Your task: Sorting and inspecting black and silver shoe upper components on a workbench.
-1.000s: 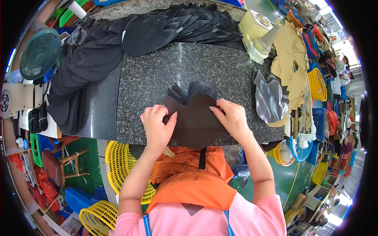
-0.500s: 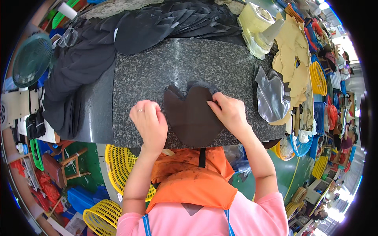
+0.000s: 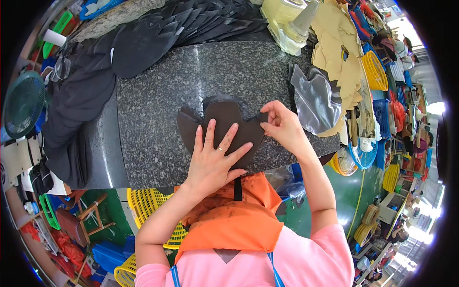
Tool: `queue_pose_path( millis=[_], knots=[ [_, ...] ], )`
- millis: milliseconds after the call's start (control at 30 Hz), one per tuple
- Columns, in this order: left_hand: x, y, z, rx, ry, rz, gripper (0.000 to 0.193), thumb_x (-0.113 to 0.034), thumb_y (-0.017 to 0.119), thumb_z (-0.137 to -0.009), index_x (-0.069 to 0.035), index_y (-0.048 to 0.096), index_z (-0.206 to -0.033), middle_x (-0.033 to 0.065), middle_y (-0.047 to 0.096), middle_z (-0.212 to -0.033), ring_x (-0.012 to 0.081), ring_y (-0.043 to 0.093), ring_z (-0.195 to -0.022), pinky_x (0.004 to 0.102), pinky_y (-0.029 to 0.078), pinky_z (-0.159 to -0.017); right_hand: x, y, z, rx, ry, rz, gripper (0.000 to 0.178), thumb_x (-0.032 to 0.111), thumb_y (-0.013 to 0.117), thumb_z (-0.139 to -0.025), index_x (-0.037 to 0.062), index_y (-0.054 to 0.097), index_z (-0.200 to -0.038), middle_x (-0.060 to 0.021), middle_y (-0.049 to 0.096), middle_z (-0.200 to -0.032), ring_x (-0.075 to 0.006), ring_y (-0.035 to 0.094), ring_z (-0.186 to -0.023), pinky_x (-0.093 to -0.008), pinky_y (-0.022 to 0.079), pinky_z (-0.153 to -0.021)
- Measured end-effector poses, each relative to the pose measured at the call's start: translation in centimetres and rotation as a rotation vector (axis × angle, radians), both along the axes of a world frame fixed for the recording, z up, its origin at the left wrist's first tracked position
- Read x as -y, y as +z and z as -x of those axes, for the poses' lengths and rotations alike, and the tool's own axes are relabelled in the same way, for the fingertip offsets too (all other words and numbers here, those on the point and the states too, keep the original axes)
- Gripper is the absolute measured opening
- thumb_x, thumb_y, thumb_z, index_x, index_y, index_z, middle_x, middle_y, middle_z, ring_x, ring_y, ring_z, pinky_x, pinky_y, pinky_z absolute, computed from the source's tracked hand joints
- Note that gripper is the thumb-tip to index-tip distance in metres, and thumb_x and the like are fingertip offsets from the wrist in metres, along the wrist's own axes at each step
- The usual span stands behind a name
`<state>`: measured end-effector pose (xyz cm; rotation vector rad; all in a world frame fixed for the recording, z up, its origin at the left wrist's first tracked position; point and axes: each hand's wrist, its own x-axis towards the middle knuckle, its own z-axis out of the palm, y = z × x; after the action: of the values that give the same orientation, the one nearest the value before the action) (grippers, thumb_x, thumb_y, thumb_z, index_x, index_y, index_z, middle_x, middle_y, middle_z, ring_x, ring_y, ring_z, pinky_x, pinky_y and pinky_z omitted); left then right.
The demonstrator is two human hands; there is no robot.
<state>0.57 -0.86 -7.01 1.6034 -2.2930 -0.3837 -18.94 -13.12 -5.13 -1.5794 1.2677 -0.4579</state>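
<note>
A dark, flat cut piece (image 3: 225,115) with a rounded lobe and pointed corners lies near the front edge of the speckled stone slab (image 3: 158,81). Its material, leather or fabric, I cannot tell. My left hand (image 3: 214,154) rests flat on the piece with its fingers spread. At the piece's right corner, my right hand (image 3: 283,125) pinches the tip between thumb and fingers. Behind the main lobe a second dark edge shows, so more than one layer may be there.
Overlapping dark pieces (image 3: 210,24) line the slab's back and left. To the right lie a shiny grey piece (image 3: 315,103) and tan sheets (image 3: 337,52). A yellowish container with a grey cone (image 3: 306,18) stands at the back right. Yellow baskets (image 3: 143,203) sit below the front edge.
My left hand has opened from a closed pose beside the piece and come down flat on it. My right hand has shifted to its right corner, which now shows unfolded. The view has turned slightly.
</note>
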Motion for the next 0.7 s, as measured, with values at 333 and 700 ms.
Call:
queue_pose_path(
  millis=[333, 700],
  knots=[
    [11.4, 0.3, -16.0, 0.650, 0.593, 0.407, 0.064, 0.002, 0.059, -0.073, -0.008, 0.044, -0.134, 0.0209, 0.036, -0.143, 0.0458, 0.032, -0.131, 0.0637, 0.027, -0.103, -2.5, 2.6, -0.6, -0.069, 0.015, 0.463, 0.025, 0.001, 0.065, -0.079, 0.0038, 0.058, -0.103, -0.0043, 0.049, -0.073, -0.0127, 0.048, -0.058, -0.0270, 0.042, -0.052],
    [9.8, 4.2, -13.7, -0.991, 0.397, -0.121, 0.017, 0.003, 0.054, -0.086, -0.002, 0.061, -0.101, -0.0008, 0.061, -0.088, 0.0062, 0.056, -0.083, 0.0214, 0.043, -0.076, -1.5, 2.4, -7.4, -0.126, 0.249, 1.056, 0.046, 0.009, 0.059, -0.077, 0.0191, 0.057, -0.122, -0.0105, 0.048, -0.127, -0.0326, 0.049, -0.115, -0.0416, 0.043, -0.097]
  ],
)
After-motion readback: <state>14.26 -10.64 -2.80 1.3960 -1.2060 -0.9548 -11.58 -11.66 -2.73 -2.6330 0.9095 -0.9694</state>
